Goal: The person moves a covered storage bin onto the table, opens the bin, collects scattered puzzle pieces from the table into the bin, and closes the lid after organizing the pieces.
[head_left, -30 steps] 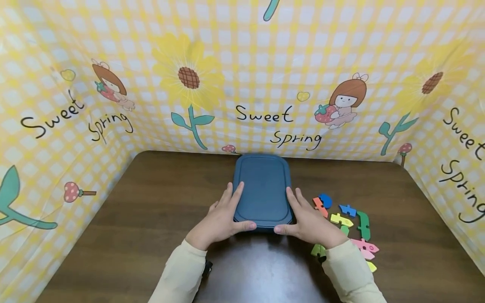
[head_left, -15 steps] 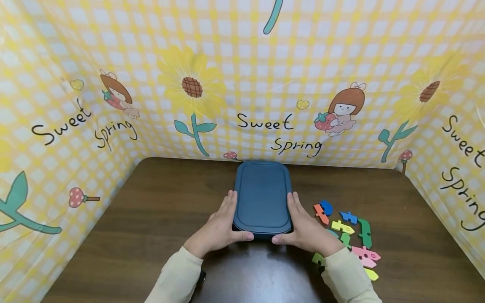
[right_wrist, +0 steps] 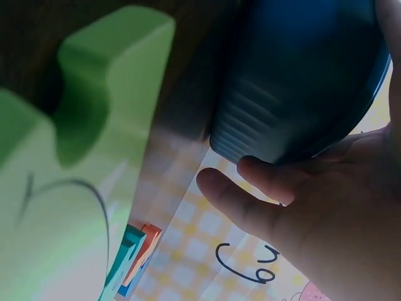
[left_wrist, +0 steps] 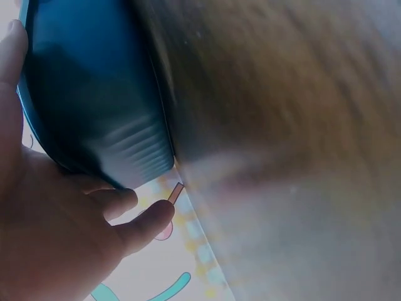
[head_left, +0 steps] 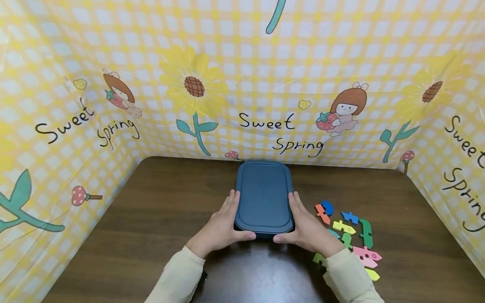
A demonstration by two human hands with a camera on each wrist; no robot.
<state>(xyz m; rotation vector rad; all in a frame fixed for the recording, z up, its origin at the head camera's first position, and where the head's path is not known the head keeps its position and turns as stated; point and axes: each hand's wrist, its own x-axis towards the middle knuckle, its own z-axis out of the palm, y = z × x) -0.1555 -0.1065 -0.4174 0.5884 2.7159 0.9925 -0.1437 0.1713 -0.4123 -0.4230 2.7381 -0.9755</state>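
Observation:
A dark blue lidded box (head_left: pixel 264 198) stands on the brown table (head_left: pixel 151 210), its far end near the back cloth wall. My left hand (head_left: pixel 223 225) grips its near left corner, fingers along the side and thumb on the front edge. My right hand (head_left: pixel 307 227) grips the near right corner the same way. In the left wrist view, the left hand (left_wrist: pixel 56 232) has fingers lying under the rim of the box (left_wrist: pixel 88 94). In the right wrist view, the right hand (right_wrist: pixel 313 213) cups the ribbed wall of the box (right_wrist: pixel 301 75).
Several coloured foam puzzle pieces (head_left: pixel 348 231) lie on the table just right of my right hand. A green piece (right_wrist: pixel 81 157) fills the left of the right wrist view. Yellow checked cloth walls (head_left: pixel 265 84) enclose the table on three sides.
My left fingers have slid off the lid onto the box's left side. Both hands stay at the near corners and the box has hardly moved.

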